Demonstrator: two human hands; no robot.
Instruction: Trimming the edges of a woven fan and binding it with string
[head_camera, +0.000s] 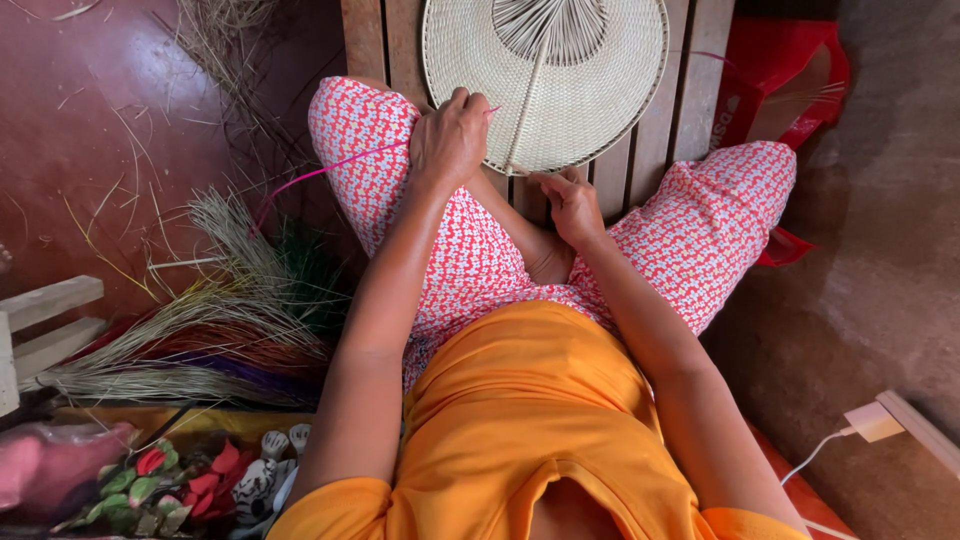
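Woven fan (560, 70): being steadied at its rim by the left hand (450, 140), closed on a pink strand (330, 170). Its lower edge is being pinched by the right hand (572, 205) for bracing.

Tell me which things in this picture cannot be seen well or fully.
- Fan: head view; the top is cut off by the frame's upper edge.
- Left hand: covers the fan's rim where the pink strip ends.
- Right hand: fingers curled; what they pinch is too small to tell.
- Red bag: partly behind the knee and bench.
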